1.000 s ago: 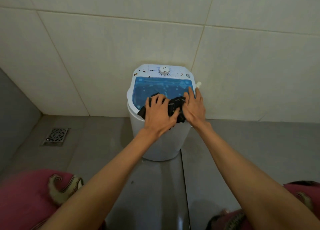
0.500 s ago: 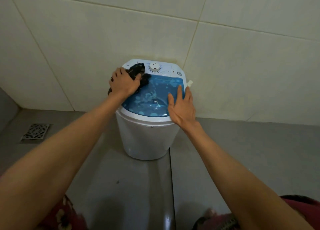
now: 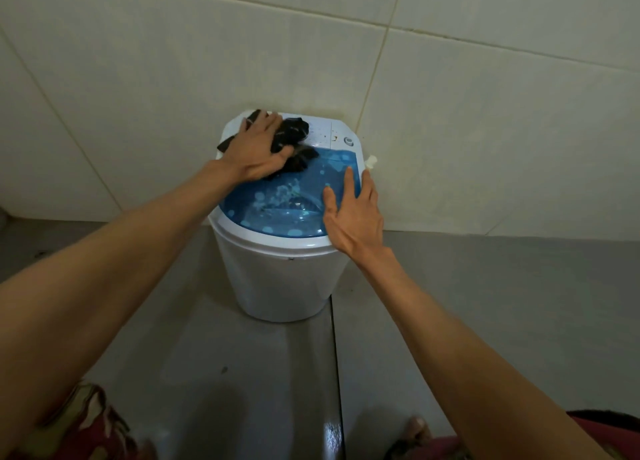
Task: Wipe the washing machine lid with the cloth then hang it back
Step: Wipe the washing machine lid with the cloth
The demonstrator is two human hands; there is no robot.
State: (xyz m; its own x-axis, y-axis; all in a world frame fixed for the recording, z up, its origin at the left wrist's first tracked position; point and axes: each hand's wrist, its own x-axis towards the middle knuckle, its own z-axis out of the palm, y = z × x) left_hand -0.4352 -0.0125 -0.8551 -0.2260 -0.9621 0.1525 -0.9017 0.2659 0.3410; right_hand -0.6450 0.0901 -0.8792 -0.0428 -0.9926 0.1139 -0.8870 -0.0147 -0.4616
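I see the dark cloth (image 3: 292, 137) bunched at the back left of the washing machine (image 3: 284, 269), lying partly on the white control panel (image 3: 325, 132) and partly on the blue see-through lid (image 3: 287, 200). My left hand (image 3: 258, 151) presses down on it, fingers curled over the cloth and gripping it. My right hand (image 3: 353, 214) lies flat and spread on the lid's right edge, holding nothing. The machine stands on grey floor (image 3: 485, 304) against pale wall tiles (image 3: 173, 61).
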